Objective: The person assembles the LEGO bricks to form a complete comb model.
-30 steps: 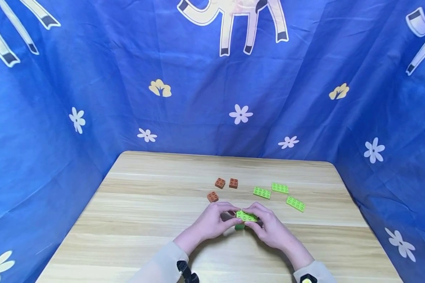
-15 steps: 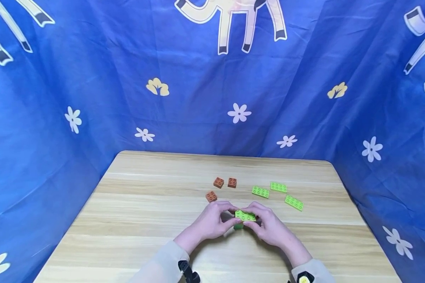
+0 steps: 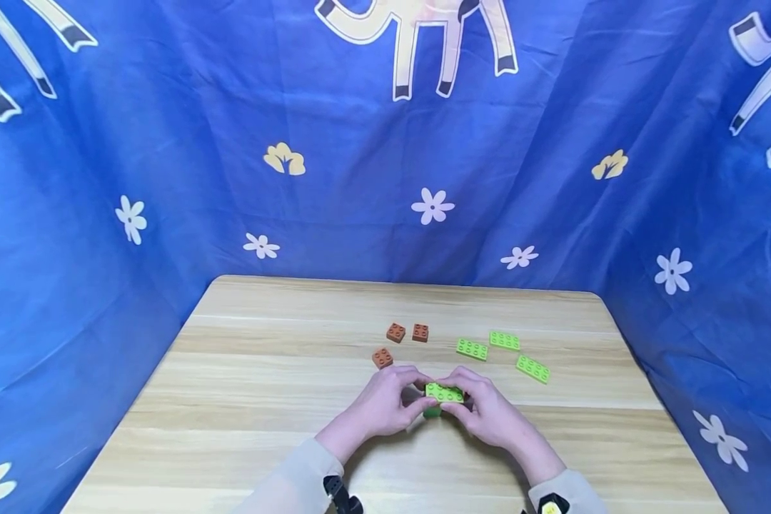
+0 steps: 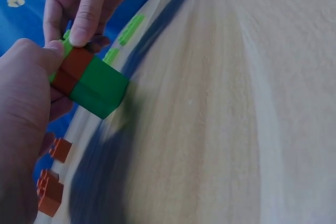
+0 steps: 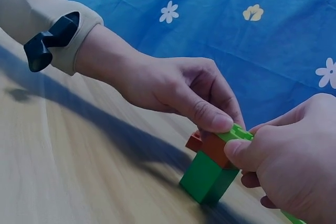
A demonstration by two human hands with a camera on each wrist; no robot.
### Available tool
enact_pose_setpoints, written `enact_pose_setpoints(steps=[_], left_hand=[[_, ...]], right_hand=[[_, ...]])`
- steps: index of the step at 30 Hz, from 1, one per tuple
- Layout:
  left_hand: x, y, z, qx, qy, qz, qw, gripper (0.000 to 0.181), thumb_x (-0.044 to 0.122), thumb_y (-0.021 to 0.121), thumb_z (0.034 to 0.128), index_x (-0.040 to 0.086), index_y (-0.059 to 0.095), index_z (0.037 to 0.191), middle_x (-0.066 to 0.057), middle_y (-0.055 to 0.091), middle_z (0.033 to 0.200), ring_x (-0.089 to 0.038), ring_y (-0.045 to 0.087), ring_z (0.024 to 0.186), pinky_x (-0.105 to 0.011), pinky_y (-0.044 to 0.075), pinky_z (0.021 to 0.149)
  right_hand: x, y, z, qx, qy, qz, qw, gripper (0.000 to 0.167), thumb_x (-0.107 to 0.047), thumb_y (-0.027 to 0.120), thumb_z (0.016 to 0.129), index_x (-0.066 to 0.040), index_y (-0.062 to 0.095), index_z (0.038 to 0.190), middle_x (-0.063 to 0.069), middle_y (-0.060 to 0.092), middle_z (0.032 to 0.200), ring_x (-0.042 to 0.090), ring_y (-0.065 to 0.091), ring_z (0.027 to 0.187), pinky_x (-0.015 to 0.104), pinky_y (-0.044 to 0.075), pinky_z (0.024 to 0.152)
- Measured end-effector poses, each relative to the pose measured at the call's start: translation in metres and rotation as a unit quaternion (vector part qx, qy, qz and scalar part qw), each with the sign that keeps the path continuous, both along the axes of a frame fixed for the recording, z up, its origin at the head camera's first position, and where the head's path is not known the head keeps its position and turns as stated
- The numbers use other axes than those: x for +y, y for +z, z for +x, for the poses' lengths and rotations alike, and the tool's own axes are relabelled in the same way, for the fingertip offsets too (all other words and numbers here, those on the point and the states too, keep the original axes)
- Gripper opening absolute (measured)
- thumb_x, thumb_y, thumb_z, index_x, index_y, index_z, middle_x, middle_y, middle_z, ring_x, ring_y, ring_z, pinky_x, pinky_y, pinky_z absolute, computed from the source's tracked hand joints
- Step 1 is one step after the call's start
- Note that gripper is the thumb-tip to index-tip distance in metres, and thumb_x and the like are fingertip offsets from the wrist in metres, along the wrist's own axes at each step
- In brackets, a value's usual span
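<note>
My left hand [image 3: 388, 403] and right hand [image 3: 485, 407] meet near the front middle of the table, one at each end of a lime-green eight-stud building brick [image 3: 444, 393]. Thumb and fingers of both hands pinch it. Under it, in the left wrist view, are reddish-brown bricks [image 4: 73, 69] on top of a dark green block [image 4: 102, 90]. From the right wrist view, the dark green block [image 5: 207, 177] stands upright on the table, and one brown brick [image 5: 194, 141] juts out to the side. Fingers hide part of the lime brick's ends.
Beyond my left hand lie loose brown four-stud bricks: one nearer [image 3: 382, 358], two farther back [image 3: 395, 332], [image 3: 420, 333]. Behind my right hand are three lime bricks [image 3: 472, 349], [image 3: 504, 340], [image 3: 533, 369]. A blue patterned cloth [image 3: 360, 235] encloses the wooden table [image 3: 263, 428].
The head view has shifted very slightly. Both hands keep their hold on the lime brick over the stack, with no clear movement; the loose bricks lie as before.
</note>
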State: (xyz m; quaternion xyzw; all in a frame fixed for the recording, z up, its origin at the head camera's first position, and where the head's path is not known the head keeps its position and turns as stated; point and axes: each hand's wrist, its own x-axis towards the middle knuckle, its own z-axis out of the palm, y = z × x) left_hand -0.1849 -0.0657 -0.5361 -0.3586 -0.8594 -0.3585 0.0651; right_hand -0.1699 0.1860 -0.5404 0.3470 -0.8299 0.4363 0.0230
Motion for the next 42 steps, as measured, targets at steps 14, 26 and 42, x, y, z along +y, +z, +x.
enact_pose_setpoints(steps=[14,26,42], left_hand=[[-0.002,0.003,0.003,-0.034,0.016,-0.018,0.9991,0.034,0.049,0.073,0.0991,0.023,0.077,0.121,0.014,0.074,0.11,-0.012,0.068,0.104,-0.037,0.054,0.093],[-0.002,0.003,0.003,-0.063,0.03,-0.029,0.9971,0.034,0.051,0.072,0.0992,0.025,0.073,0.121,0.013,0.073,0.111,-0.01,0.067,0.104,-0.039,0.054,0.095],[-0.005,0.003,0.002,-0.09,0.021,-0.02,0.9955,0.041,0.057,0.065,0.1017,0.027,0.071,0.13,0.013,0.072,0.118,-0.01,0.068,0.108,-0.04,0.054,0.096]], right_hand=[[-0.002,0.006,0.003,-0.014,-0.006,0.005,0.9999,0.039,-0.013,0.077,0.098,-0.011,0.069,0.136,-0.011,0.066,0.114,0.009,0.064,0.093,0.028,0.058,0.078],[-0.002,0.012,0.001,-0.028,-0.017,0.018,0.9993,0.041,-0.014,0.081,0.094,-0.012,0.071,0.134,-0.013,0.067,0.113,0.01,0.064,0.097,0.03,0.056,0.082],[-0.002,0.015,0.001,-0.037,-0.023,0.039,0.9983,0.04,-0.016,0.081,0.094,-0.013,0.072,0.133,-0.015,0.066,0.11,0.009,0.061,0.093,0.032,0.055,0.08]])
